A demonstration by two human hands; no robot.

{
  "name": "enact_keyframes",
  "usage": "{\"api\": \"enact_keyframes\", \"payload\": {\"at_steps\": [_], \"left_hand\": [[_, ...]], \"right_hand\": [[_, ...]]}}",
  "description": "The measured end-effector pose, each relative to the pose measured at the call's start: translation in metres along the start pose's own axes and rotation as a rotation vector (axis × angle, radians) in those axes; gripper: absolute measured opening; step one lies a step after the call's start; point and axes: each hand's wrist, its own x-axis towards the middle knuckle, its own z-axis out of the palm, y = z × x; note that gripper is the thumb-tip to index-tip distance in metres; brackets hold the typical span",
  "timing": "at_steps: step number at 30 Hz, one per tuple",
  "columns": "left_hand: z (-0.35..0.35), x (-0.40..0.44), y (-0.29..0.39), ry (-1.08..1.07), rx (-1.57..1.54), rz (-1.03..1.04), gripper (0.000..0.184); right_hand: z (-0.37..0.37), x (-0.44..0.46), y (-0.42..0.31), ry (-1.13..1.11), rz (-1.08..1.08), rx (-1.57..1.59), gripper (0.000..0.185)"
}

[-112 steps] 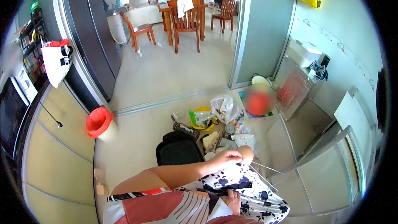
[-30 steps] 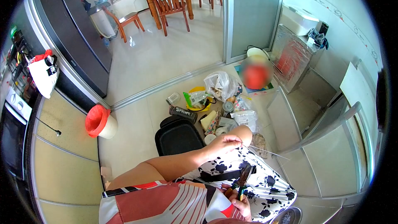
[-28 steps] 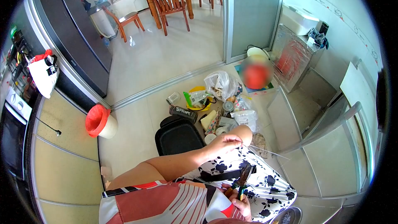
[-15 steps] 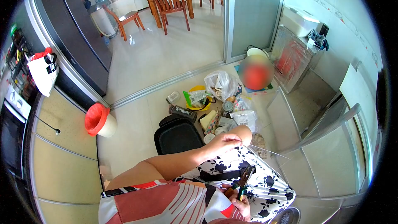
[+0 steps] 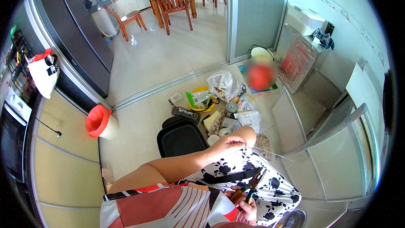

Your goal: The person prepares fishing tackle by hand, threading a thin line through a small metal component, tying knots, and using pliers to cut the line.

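Note:
My left hand (image 5: 228, 145) is closed in a pinch over my lap, near the raised knee. Thin pale wires (image 5: 273, 154) stick out to the right from its fingertips. Lower down, by my body, my right hand (image 5: 247, 212) grips a pair of pliers (image 5: 254, 182) by the handles, which are spread apart. The dark jaws point up and look slightly parted, away from the wires. Beneath both hands lies the black-and-white floral cloth (image 5: 272, 202) over my legs.
In front on the floor are a black tray (image 5: 181, 139), a dark bottle (image 5: 186, 113), a plastic bag (image 5: 225, 85) and several packets. A lined bin (image 5: 109, 127) stands left. At right are open cabinet panels (image 5: 291, 116); a metal bowl (image 5: 291, 218) sits near my lap.
The pliers have shifted slightly right, and their handles have spread apart in my right hand. My left hand stays in nearly the same place with the wires.

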Motion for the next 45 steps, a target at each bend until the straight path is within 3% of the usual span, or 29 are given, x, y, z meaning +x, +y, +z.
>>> {"api": "enact_keyframes", "payload": {"at_steps": [4,9,13,18,22,26,29,32,34,36,37,41,45], "left_hand": [[0.002,-0.001,0.005,-0.012,0.015,-0.003,0.016],[0.006,0.002,0.002,-0.014,0.039,0.041,0.016],[0.008,0.001,0.008,-0.014,0.030,0.045,0.017],[0.004,0.000,0.010,-0.011,0.006,0.019,0.017],[0.000,0.001,0.013,0.005,0.010,-0.005,0.017],[-0.004,0.004,0.011,0.037,0.009,0.007,0.017],[-0.004,0.004,0.012,0.025,0.020,0.019,0.016],[-0.008,0.004,0.013,0.028,0.003,0.025,0.016],[-0.009,0.002,0.019,0.048,-0.017,0.038,0.017],[-0.010,-0.002,0.022,0.034,0.012,0.066,0.016],[-0.011,-0.002,0.023,0.037,0.031,0.073,0.016],[-0.006,-0.006,0.022,0.014,-0.043,0.055,0.016],[-0.005,-0.008,0.023,-0.045,-0.106,0.031,0.018]], "right_hand": [[0.000,-0.002,-0.007,-0.007,-0.091,-0.103,0.024],[0.009,-0.007,-0.011,0.211,-0.302,-0.032,0.028],[0.004,-0.015,-0.014,0.490,-0.681,-0.052,0.028],[-0.037,-0.048,-0.064,1.073,-0.811,-0.231,0.017],[-0.032,-0.057,-0.088,1.298,-0.829,-0.476,0.013],[0.002,-0.045,-0.080,1.115,-0.585,-0.581,0.009],[0.033,-0.030,-0.063,0.883,-0.231,-0.588,0.009],[0.035,-0.013,-0.053,0.337,-0.210,-0.499,0.022],[0.053,-0.003,-0.057,0.422,0.106,-0.398,0.022],[0.044,0.001,-0.047,0.243,0.023,-0.337,0.012],[0.046,0.002,-0.046,0.293,0.081,-0.290,0.011],[0.044,0.015,-0.040,0.206,-0.071,-0.486,0.030],[0.047,0.020,-0.036,0.206,-0.054,-0.522,0.029]]}}
